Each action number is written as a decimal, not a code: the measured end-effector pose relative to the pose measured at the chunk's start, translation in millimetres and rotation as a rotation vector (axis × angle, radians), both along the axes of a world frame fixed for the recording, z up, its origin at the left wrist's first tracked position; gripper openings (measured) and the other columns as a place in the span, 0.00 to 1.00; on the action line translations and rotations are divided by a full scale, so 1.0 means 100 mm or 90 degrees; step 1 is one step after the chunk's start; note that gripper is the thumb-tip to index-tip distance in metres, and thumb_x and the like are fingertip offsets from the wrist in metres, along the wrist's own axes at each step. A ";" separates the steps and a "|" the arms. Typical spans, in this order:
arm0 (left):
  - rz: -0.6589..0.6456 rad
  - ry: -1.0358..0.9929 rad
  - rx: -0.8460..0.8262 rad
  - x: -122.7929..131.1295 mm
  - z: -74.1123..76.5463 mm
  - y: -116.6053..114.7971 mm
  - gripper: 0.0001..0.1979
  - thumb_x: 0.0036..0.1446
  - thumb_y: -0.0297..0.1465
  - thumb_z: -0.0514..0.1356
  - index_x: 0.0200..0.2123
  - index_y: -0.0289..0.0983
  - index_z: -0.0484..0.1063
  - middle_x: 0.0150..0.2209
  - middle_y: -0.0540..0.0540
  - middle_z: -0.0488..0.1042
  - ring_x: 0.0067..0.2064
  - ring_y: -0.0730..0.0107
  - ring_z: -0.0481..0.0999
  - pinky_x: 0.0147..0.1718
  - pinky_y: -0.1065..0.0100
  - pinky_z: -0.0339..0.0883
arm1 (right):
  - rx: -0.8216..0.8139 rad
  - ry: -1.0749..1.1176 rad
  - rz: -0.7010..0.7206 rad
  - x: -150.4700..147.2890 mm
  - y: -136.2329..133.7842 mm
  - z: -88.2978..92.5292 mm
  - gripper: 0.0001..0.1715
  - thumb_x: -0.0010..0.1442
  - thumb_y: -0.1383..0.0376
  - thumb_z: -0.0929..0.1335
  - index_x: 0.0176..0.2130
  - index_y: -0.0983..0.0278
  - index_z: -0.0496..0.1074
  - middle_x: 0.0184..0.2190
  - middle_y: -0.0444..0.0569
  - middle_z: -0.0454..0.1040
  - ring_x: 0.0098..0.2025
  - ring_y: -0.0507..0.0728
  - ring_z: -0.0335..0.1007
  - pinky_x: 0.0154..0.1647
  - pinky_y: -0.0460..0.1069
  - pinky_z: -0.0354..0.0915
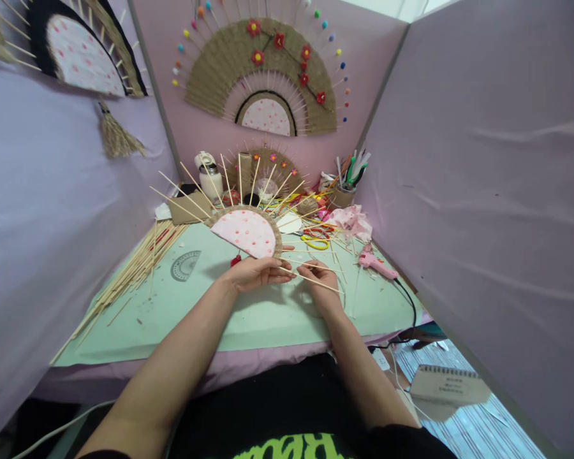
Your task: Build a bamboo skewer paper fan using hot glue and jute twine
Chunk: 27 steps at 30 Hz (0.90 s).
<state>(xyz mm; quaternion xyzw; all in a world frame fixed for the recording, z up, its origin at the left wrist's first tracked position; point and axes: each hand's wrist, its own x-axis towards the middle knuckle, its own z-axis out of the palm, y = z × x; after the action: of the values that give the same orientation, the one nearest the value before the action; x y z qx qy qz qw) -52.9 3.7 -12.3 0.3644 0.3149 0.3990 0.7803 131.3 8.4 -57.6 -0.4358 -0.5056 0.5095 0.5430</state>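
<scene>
A flowered fan [272,54] hangs at upper centre, a straw-coloured tassel [118,134] at upper left. A protractor [185,265] lies left of centre, a spiral notebook [449,385] at lower right.

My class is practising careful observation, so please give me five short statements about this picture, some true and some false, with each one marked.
1. The left hand holds the small half-round fan. True.
2. The pink glue gun is in the right hand. False: it lies on the table, to the right of that hand.
3. A protractor lies on the table, to the left of both hands. True.
4. The flowers on the large fan on the back wall are blue. False: they are red.
5. The bundle of loose sticks lies on the left side of the table. True.
</scene>
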 end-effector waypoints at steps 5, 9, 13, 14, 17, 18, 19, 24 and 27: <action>-0.003 -0.011 0.007 -0.02 0.00 0.00 0.26 0.53 0.19 0.55 0.57 0.33 0.63 0.35 0.43 0.78 0.38 0.63 0.80 0.44 0.63 0.72 | -0.068 0.111 0.109 0.09 0.02 -0.01 0.15 0.45 0.56 0.74 0.25 0.63 0.69 0.25 0.44 0.72 0.27 0.52 0.64 0.32 0.48 0.60; -0.007 -0.020 0.025 -0.06 0.00 0.01 0.29 0.53 0.20 0.56 0.60 0.35 0.59 0.36 0.44 0.78 0.39 0.62 0.80 0.46 0.62 0.71 | -0.109 0.191 0.156 0.22 -0.01 0.04 0.16 0.45 0.56 0.75 0.25 0.62 0.68 0.20 0.40 0.66 0.22 0.49 0.59 0.28 0.47 0.60; 0.006 -0.016 0.029 -0.07 0.02 0.02 0.32 0.53 0.20 0.55 0.62 0.37 0.55 0.35 0.45 0.77 0.39 0.64 0.80 0.46 0.62 0.70 | -0.166 0.205 0.157 0.40 -0.03 0.06 0.16 0.45 0.58 0.76 0.26 0.64 0.70 0.19 0.38 0.61 0.19 0.45 0.53 0.24 0.44 0.58; 0.006 -0.012 0.029 -0.07 0.03 0.02 0.33 0.54 0.20 0.55 0.63 0.37 0.54 0.35 0.46 0.77 0.39 0.64 0.80 0.46 0.62 0.70 | -0.171 0.197 0.141 0.44 -0.04 0.05 0.16 0.45 0.58 0.76 0.27 0.64 0.71 0.20 0.38 0.62 0.20 0.46 0.55 0.25 0.44 0.59; 0.002 -0.006 0.036 -0.08 0.02 0.02 0.34 0.54 0.20 0.55 0.63 0.38 0.53 0.35 0.46 0.77 0.39 0.63 0.80 0.46 0.62 0.70 | -0.168 0.161 0.104 0.56 -0.06 0.06 0.16 0.44 0.57 0.77 0.30 0.63 0.74 0.22 0.40 0.65 0.25 0.48 0.61 0.29 0.44 0.62; -0.002 -0.004 0.039 -0.08 0.02 0.02 0.34 0.54 0.21 0.55 0.63 0.38 0.52 0.35 0.46 0.77 0.39 0.63 0.80 0.46 0.63 0.70 | -0.162 0.150 0.100 0.58 -0.06 0.07 0.16 0.44 0.56 0.76 0.30 0.63 0.75 0.22 0.40 0.65 0.25 0.48 0.61 0.29 0.44 0.62; -0.004 -0.002 0.043 -0.08 0.02 0.02 0.34 0.54 0.21 0.55 0.63 0.38 0.52 0.35 0.46 0.77 0.40 0.63 0.80 0.45 0.63 0.70 | -0.156 0.139 0.099 0.60 -0.07 0.08 0.15 0.45 0.56 0.76 0.30 0.63 0.75 0.22 0.40 0.65 0.25 0.48 0.61 0.30 0.44 0.62; -0.011 0.010 0.054 -0.08 0.02 0.01 0.33 0.54 0.21 0.55 0.63 0.38 0.52 0.35 0.46 0.77 0.39 0.63 0.80 0.44 0.63 0.71 | -0.126 0.054 0.105 0.64 -0.13 0.13 0.15 0.47 0.54 0.75 0.28 0.63 0.73 0.22 0.40 0.66 0.26 0.49 0.62 0.32 0.45 0.62; -0.018 0.007 0.058 -0.09 0.02 0.01 0.33 0.54 0.21 0.55 0.63 0.38 0.53 0.35 0.45 0.77 0.39 0.64 0.80 0.45 0.62 0.71 | -0.060 -0.095 0.114 0.70 -0.16 0.14 0.16 0.52 0.52 0.71 0.32 0.63 0.74 0.29 0.45 0.73 0.33 0.53 0.68 0.39 0.48 0.64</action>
<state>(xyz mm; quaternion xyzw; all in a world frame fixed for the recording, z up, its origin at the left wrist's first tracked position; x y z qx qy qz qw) -62.0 4.6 -10.2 0.4064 0.2955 0.4002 0.7664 201.8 -7.6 -43.9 -0.4507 -0.5568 0.5454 0.4352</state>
